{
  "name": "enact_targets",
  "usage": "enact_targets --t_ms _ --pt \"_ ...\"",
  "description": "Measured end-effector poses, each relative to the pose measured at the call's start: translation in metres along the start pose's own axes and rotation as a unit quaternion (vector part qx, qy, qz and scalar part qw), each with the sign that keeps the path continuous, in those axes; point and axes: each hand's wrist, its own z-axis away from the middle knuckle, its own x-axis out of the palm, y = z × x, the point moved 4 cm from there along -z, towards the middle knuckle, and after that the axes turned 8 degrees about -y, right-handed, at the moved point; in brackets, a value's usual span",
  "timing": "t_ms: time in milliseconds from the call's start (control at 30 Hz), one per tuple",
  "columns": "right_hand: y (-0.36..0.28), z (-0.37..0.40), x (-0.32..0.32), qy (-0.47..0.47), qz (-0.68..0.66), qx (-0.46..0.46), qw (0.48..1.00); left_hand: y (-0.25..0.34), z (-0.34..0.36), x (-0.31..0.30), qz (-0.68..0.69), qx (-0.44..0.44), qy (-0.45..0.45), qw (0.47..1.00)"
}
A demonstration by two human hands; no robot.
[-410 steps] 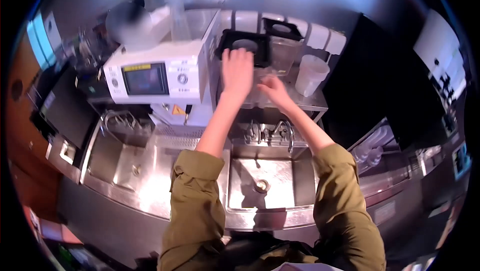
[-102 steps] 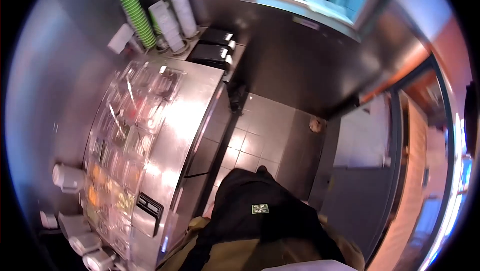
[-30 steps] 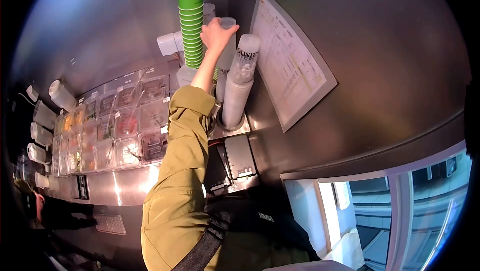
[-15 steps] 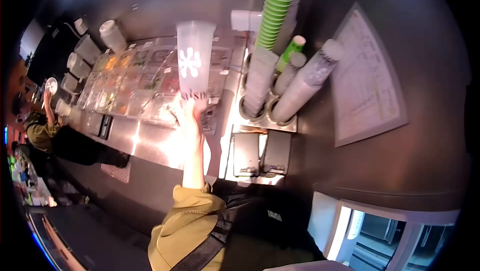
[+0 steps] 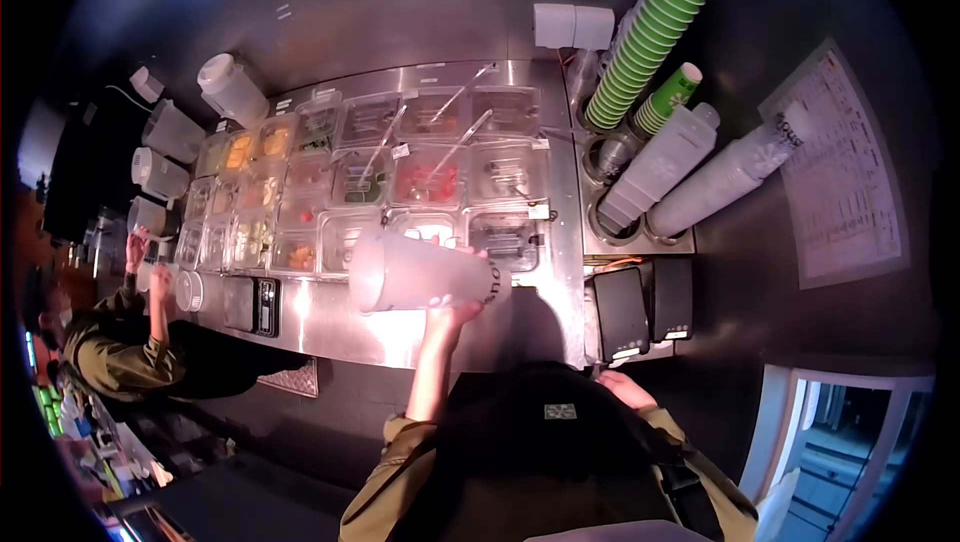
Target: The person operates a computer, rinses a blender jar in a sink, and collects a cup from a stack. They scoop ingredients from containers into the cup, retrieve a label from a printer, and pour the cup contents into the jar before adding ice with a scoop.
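The view has swung so that the counter point(image 5: 322, 314) now spans its middle. The cup point(image 5: 415, 272), upright a moment ago, is tipped onto its side above the counter's front strip, wider end pointing toward the counter's left end. That leaves it out on its own, well apart from the stacks point(image 5: 645, 52) at the counter's right end. The left hand point(image 5: 455, 317) is wrapped round the cup's printed end. The right hand point(image 5: 628, 392) has come into view near the counter's front right corner; I cannot tell how its fingers are set.

Clear bins point(image 5: 510, 144) fill the counter's top in three rows; cup and left hand hide part of the front row. A co-worker point(image 5: 125, 357) stands at the counter's left end. A sheet point(image 5: 850, 182) is on the wall beyond its right end. Jugs point(image 5: 232, 92) stand along its back left, black boxes point(image 5: 620, 312) just beside its right end. A small black device point(image 5: 266, 306) lies on its front strip. Thin handles point(image 5: 465, 94) stick up from bins in the counter's middle and back.
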Motion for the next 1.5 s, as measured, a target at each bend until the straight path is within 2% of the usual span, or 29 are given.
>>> enact_targets --t_ms 67,100,133,200,233,267,300,333,400,467,533,567,667,700,767,867,967,1067,1100,1200,1300,1400,1467,1500 --pt "-0.072 -0.029 0.038 -0.081 0.073 -0.056 0.992 -0.010 -0.013 -0.042 0.037 -0.017 -0.049 0.998" --pt "-0.064 -0.060 0.038 -0.155 -0.006 -0.008 0.988 -0.011 -0.020 -0.060 0.053 -0.024 -0.075 0.996" --pt "-0.112 -0.075 0.051 -0.172 0.064 -0.100 0.978 -0.007 -0.026 -0.075 0.031 -0.017 -0.060 0.998" --pt "-0.182 -0.122 0.052 -0.197 0.038 -0.217 0.955 0.000 -0.038 -0.100 -0.012 -0.005 -0.034 0.999" --pt "-0.195 -0.161 0.036 -0.176 0.048 -0.181 0.966 0.003 -0.044 -0.107 0.008 -0.005 -0.018 1.000" --pt "-0.241 -0.178 0.026 -0.060 0.156 -0.185 0.969 0.000 -0.049 -0.119 0.005 -0.019 -0.016 1.000" --pt "-0.273 -0.207 0.011 -0.036 0.126 -0.216 0.967 -0.004 -0.051 -0.132 0.003 -0.030 -0.013 0.999" --pt "-0.303 -0.233 -0.006 0.035 0.120 -0.229 0.965 -0.007 -0.054 -0.144 0.001 -0.038 -0.009 0.999" --pt "-0.347 -0.297 -0.050 0.208 0.187 -0.345 0.896 -0.011 -0.056 -0.164 -0.030 -0.070 0.014 0.997" --pt "-0.397 -0.335 -0.079 0.305 0.285 -0.306 0.856 -0.014 -0.059 -0.183 -0.067 -0.088 0.040 0.993" --pt "-0.422 -0.374 -0.101 0.353 0.417 -0.279 0.790 -0.020 -0.059 -0.202 -0.102 -0.115 0.064 0.986" --pt "-0.429 -0.392 -0.111 0.374 0.479 -0.262 0.749 -0.024 -0.060 -0.212 -0.117 -0.136 0.074 0.981" --pt "-0.446 -0.419 -0.117 0.306 0.610 -0.181 0.709 -0.028 -0.070 -0.224 -0.072 -0.132 0.135 0.979" --pt "-0.454 -0.420 -0.114 0.273 0.659 -0.196 0.672 -0.027 -0.076 -0.224 -0.050 -0.117 0.151 0.980" --pt "-0.466 -0.415 -0.111 0.197 0.749 -0.216 0.595 -0.039 -0.082 -0.230 -0.056 -0.142 0.169 0.974" --pt "-0.484 -0.408 -0.125 0.236 0.750 -0.238 0.571 -0.055 -0.088 -0.225 -0.048 -0.167 0.155 0.973" --pt "-0.493 -0.425 -0.154 0.256 0.752 -0.218 0.567 -0.067 -0.090 -0.217 -0.050 -0.189 0.132 0.972" --pt "-0.503 -0.446 -0.166 0.264 0.734 -0.197 0.594 -0.066 -0.097 -0.202 -0.031 -0.181 0.126 0.975" --pt "-0.507 -0.453 -0.167 0.302 0.721 -0.210 0.587 -0.066 -0.098 -0.200 -0.028 -0.178 0.128 0.975" --pt "-0.517 -0.473 -0.174 0.370 0.684 -0.172 0.605 -0.069 -0.096 -0.201 -0.033 -0.172 0.133 0.975" --pt "-0.518 -0.454 -0.169 0.416 0.588 -0.224 0.656 -0.070 -0.090 -0.208 -0.050 -0.195 0.137 0.970" --pt "-0.493 -0.403 -0.170 0.347 0.638 -0.095 0.681 -0.071 -0.086 -0.208 -0.040 -0.182 0.154 0.970" --pt "-0.464 -0.361 -0.166 0.347 0.701 -0.030 0.622 -0.072 -0.087 -0.206 -0.030 -0.163 0.153 0.974" --pt "-0.450 -0.348 -0.166 0.341 0.716 -0.028 0.609 -0.077 -0.088 -0.205 -0.022 -0.155 0.138 0.978"
